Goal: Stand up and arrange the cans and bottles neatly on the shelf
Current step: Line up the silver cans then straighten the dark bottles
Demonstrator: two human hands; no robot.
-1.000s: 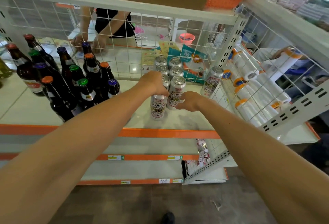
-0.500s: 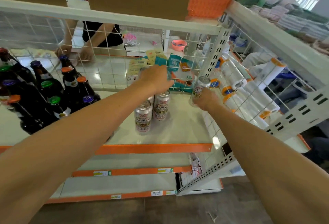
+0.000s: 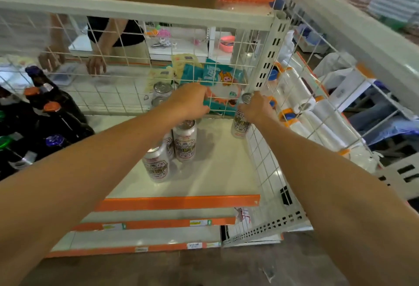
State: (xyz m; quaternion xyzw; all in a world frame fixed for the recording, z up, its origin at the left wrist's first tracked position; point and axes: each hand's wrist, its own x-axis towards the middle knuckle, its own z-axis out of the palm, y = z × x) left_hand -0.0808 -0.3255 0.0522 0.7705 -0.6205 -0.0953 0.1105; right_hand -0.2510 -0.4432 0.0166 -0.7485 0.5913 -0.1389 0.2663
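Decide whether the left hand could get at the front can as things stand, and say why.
Probably yes. The left hand hovers over the cans behind, and the front can stands open at the shelf edge below that forearm, with nothing around its top; the hand need only draw back.

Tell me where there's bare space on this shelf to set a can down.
Bare shelf lies between the cluster of cans and the right wire wall, forward to the orange edge. The right hand holds a can at its back corner. The left, packed with bottles, is crowded.

Left hand (image 3: 189, 101) hides can tops; bottles (image 3: 52, 113) cut off, perhaps blurred.
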